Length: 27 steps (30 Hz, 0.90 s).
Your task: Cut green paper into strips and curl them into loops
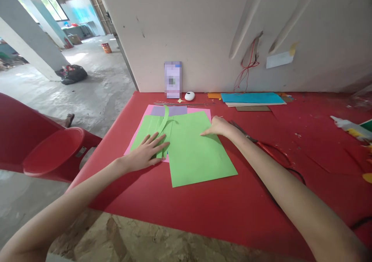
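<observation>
At the far left, a smooth red plastic stool (55,153) stands on grey concrete beside the red-topped table (122,192). The left hand (148,151) lies palm down, fingers spread and grasping nothing, on thin green paper strips (145,132); one narrow strip (165,120) curls across the others. Beneath are a purple sheet (177,110) and a larger pink sheet (200,110). A phone (173,80) leans on the wall behind. At the table's middle lies the matte green sheet (197,155), flat and four-sided, partly overlapping the pink; its long axis runs from the wall toward the wearer, near end swung slightly right. The right hand (217,126) pinches its right edge, thumb on top. Red-handled scissors (270,149) lie under the right forearm. Beyond are stacked blue sheets (251,98) and, farther right, a white bottle (347,126).
</observation>
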Each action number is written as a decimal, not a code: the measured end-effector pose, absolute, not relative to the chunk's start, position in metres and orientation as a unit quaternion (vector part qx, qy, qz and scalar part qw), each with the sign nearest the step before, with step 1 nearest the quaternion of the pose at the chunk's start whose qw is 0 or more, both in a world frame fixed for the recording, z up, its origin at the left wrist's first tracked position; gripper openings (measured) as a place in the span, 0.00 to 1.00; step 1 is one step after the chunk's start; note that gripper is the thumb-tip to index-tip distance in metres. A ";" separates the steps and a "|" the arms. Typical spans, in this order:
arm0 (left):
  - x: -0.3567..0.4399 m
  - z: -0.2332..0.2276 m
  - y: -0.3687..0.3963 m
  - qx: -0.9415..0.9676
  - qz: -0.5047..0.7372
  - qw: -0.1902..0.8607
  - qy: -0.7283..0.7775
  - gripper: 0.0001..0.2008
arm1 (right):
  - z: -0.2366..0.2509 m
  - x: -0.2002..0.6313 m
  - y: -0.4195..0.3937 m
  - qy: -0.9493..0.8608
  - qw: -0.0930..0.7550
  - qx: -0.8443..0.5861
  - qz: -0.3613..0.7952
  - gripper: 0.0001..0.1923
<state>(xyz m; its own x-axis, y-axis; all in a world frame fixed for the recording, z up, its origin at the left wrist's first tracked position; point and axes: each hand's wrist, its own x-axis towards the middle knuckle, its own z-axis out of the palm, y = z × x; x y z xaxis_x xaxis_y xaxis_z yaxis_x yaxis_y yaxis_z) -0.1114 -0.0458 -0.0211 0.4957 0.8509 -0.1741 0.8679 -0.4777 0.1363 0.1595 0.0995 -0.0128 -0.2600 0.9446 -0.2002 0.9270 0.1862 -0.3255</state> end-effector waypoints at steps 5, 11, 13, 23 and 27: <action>-0.116 -0.021 -0.022 0.847 -0.019 0.116 0.519 0.32 | -0.008 0.164 0.095 -0.736 0.087 -0.603 0.297 0.17; -0.106 -0.013 -0.015 0.790 0.150 0.217 0.553 0.31 | 0.013 0.199 0.070 -0.680 0.259 -0.546 0.414 0.12; -0.092 -0.008 -0.017 0.719 0.274 0.278 0.575 0.31 | 0.022 0.212 0.059 -0.651 0.310 -0.529 0.447 0.12; -0.002 0.012 -0.029 0.310 0.472 0.705 0.429 0.14 | 0.039 0.234 0.018 -0.593 0.402 -0.481 0.505 0.18; 0.008 0.023 -0.020 0.263 0.559 0.673 0.407 0.13 | 0.049 0.242 -0.003 -0.653 0.330 -0.510 0.452 0.23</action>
<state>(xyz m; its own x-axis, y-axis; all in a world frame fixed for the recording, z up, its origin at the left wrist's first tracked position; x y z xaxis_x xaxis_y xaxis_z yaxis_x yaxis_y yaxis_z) 0.0077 -0.0196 0.0230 0.0433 0.9664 -0.2535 -0.5390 0.2362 0.8085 0.2415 -0.0028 0.0494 -0.2611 0.9648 -0.0299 0.3678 0.0708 -0.9272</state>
